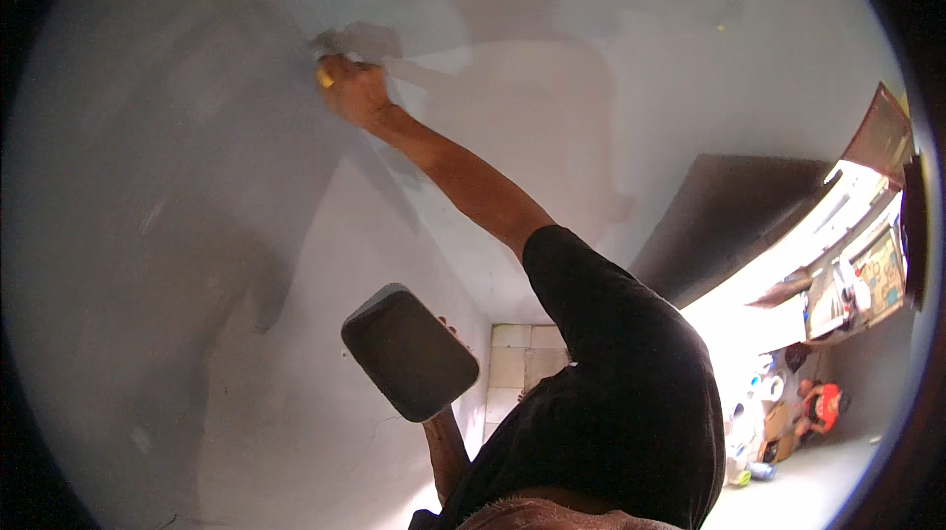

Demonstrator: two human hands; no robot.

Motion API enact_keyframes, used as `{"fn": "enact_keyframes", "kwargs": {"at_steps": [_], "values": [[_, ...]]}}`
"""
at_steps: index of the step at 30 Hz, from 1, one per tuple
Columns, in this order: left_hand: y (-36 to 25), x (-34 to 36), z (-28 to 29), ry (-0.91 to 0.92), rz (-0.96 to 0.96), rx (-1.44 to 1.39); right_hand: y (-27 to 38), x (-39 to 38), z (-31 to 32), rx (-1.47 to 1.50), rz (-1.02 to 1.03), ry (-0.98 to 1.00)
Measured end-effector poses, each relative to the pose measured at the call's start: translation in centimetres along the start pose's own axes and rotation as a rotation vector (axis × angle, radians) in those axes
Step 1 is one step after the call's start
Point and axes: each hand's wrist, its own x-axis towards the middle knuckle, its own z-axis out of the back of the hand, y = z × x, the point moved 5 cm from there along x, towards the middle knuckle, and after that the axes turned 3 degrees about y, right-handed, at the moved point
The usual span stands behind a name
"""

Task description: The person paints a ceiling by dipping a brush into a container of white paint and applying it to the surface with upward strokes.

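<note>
My right arm stretches up and across to the left, where my right hand (360, 95) is closed at the corner between two pale walls. A small yellow thing (324, 78) shows at its fingers; the rest of that thing is hidden. Lower down, a dark grey, rounded rectangular tray (412, 353) is held tilted in front of my body by my left hand (448, 416). Most of that hand is behind the tray, with fingertips showing past its right edge. The tray's inside is too dark to make out.
Shadows of my body fall on the right wall (670, 87). To the right are a dark panel (729, 215) and a bright opening. Beyond it a person in red (825, 406) crouches near several containers and a cardboard box (777, 422). Floor tiles (509, 364) show below.
</note>
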Motion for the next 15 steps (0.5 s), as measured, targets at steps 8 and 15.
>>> {"fn": "enact_keyframes", "kwargs": {"at_steps": [8,15], "values": [[0.6,1.5,-0.8,0.039,0.056,0.001,-9.4,-3.4,15.9,-0.153,-0.157,-0.196],[1.4,1.2,-0.5,0.041,0.074,-0.031,-12.1,-6.3,38.3,-0.605,-0.185,-0.628]]}}
